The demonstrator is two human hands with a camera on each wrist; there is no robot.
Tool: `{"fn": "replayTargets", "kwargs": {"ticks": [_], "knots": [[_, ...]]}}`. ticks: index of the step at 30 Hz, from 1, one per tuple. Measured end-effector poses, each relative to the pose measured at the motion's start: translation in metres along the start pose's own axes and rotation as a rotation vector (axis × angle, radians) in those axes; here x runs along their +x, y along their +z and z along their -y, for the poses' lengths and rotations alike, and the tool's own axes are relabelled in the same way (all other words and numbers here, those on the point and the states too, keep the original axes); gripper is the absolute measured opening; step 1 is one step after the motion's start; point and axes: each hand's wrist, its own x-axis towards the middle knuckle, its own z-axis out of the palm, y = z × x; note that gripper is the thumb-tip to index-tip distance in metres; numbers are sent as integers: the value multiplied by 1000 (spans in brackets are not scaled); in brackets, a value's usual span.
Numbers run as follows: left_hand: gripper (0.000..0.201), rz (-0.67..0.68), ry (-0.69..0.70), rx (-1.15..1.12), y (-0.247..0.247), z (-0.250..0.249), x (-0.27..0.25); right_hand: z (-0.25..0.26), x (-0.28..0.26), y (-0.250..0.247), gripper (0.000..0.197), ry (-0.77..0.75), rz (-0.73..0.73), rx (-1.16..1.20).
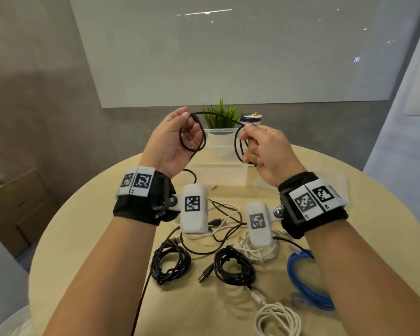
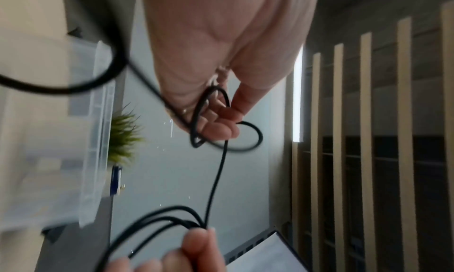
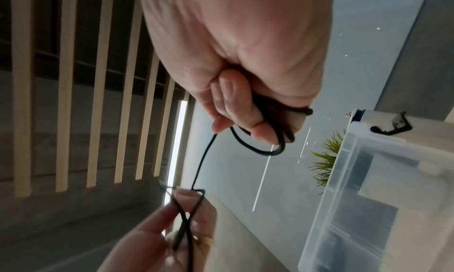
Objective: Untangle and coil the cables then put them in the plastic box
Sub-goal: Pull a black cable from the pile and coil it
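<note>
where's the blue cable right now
In the head view, the blue cable lies coiled on the round table, on the near right, beside the white cable bundle and partly under the right forearm.

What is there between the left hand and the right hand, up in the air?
Only a short span of the black cable that both hold, running from the left hand to the right hand; the head view shows it best.

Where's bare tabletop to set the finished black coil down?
Bare round beige table left of the black coiled bundle, and right of the blue cable toward the rim. Crowded: centre, before the clear plastic box, with tangled cables.
</note>
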Motion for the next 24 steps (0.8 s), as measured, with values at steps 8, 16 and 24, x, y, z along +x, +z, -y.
{"fn": "replayTargets", "kwargs": {"ticks": [8,16,24], "knots": [[9,-2,118,626,-2,29,12,2,16,11,32,-4,81,220],[19,161,-14,840,-10,17,7,14,18,2,34,-23,-88,426],[17,56,-71,1463,-20,18,11,15,22,4,18,-34,-214,669]]}}
